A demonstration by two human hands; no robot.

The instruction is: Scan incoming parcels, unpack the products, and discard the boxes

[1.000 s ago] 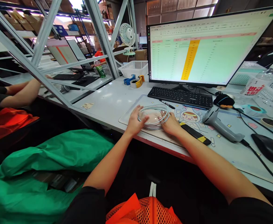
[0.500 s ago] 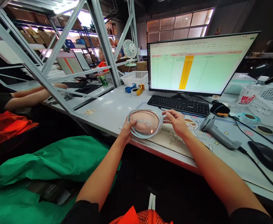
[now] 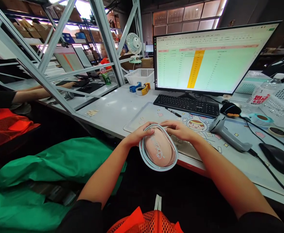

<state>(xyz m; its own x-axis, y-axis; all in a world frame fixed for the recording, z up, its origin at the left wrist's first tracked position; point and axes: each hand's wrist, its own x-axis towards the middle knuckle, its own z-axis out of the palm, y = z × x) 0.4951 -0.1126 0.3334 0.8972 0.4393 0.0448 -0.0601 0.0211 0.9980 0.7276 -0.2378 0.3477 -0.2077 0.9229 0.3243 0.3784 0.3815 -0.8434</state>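
Observation:
In front of the desk edge I hold a rounded clear pouch point(image 3: 159, 152) with pale blue-grey edging. A pink inner piece with light script lettering shows through its clear face. My left hand point(image 3: 140, 134) grips the pouch's upper left edge, the thumb pressed on the clear face. At the upper right edge my right hand point(image 3: 177, 129) has its fingers bent against the rim; the fingertips are partly hidden behind it.
A keyboard point(image 3: 187, 105) and monitor point(image 3: 205, 64) stand behind the pouch. On the desk mat lie a marker pen point(image 3: 173, 112), a barcode scanner point(image 3: 229, 136) and a mouse point(image 3: 276, 158). Tape dispensers point(image 3: 142, 89) sit farther back. Green sheeting point(image 3: 59, 161) is low left; another person's arm point(image 3: 35, 94) reaches over the neighbouring desk.
The pouch has come down and towards me, turning so its lettering shows. My right hand has moved left to its upper edge; my left hand has shifted up along the rim.

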